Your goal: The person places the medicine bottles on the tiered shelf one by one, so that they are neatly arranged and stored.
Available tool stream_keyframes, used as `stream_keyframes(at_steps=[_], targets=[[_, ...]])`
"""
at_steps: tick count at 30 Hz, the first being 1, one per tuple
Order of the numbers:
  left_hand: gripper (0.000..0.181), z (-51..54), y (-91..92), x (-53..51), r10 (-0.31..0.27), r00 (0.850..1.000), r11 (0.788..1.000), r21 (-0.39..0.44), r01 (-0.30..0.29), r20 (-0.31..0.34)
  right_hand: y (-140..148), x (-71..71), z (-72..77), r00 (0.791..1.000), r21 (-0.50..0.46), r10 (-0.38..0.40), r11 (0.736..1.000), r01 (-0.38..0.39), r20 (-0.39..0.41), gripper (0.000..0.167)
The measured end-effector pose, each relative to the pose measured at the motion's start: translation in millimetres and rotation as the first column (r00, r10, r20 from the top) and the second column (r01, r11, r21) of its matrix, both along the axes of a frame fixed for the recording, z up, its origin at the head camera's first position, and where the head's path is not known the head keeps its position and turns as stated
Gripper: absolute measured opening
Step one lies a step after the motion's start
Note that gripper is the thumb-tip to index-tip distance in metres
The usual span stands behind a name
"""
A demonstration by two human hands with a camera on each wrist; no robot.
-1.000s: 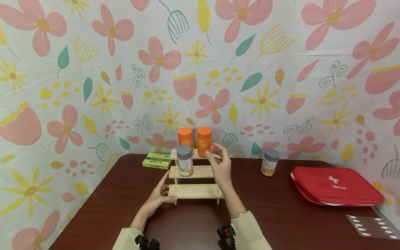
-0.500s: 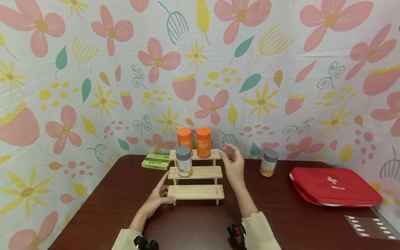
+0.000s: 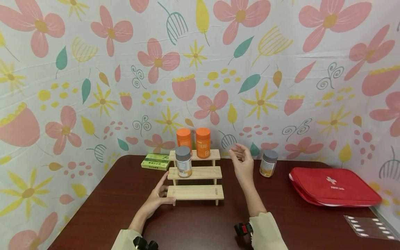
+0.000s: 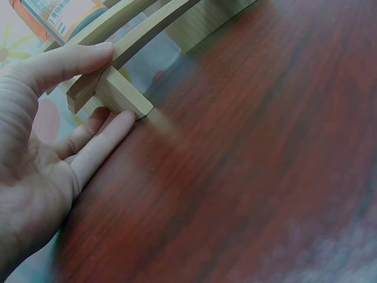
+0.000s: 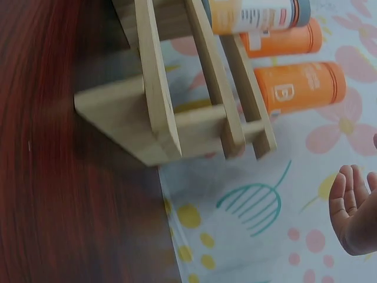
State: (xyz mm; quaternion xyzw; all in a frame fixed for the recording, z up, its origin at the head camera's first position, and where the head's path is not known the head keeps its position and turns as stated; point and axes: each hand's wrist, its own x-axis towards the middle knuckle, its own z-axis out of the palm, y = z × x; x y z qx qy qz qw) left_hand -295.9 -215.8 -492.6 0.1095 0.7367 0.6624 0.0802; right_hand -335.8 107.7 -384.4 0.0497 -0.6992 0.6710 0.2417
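A three-step wooden display rack point(image 3: 195, 192) stands on the table. My left hand point(image 3: 152, 202) holds its left end; in the left wrist view the thumb point(image 4: 70, 62) lies against the shelf edge and the fingertips touch a leg. Two orange bottles, one point(image 3: 184, 139) on the left and one point(image 3: 203, 143) on the right, stand on the top step. A grey-lidded bottle point(image 3: 183, 161) is upright on the left of the middle step. To the right of the rack, my right hand point(image 3: 244, 165) hangs in the air with loosely bent fingers, holding nothing.
A second grey-lidded bottle point(image 3: 268, 163) stands farther right. Beyond it lie a red first aid pouch point(image 3: 334, 186) and a clear sheet with white pieces point(image 3: 371, 227). A green box point(image 3: 155, 161) lies left of the rack. A flowered cloth point(image 3: 118, 86) hangs behind the table.
My right hand has let go of the right orange bottle on the top step and moved right, away from the rack. The left hand stays at the rack's left end.
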Motion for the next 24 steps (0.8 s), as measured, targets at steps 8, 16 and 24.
stream_keyframes(at_steps=[8, 16, 24], targets=[[0.103, 0.1, 0.4, 0.2, 0.014, 1.0, 1.0, -0.015, -0.014, 0.006, 27.8, -6.3, -1.9, 0.997, 0.043, -0.052, 0.998, 0.05, 0.052, 0.043], [0.103, -0.5, -0.1, -0.1, 0.012, 1.0, 1.0, -0.011, -0.012, 0.006, 51.6, -9.3, -2.5, 0.99, 0.016, -0.135, 0.991, 0.134, 0.049, 0.048], [0.104, 0.1, -0.4, -0.7, 0.008, 1.0, 1.0, -0.007, -0.008, 0.002, 71.3, -13.2, -5.8, 0.971, -0.074, -0.237, 0.968, 0.239, 0.043, 0.051]])
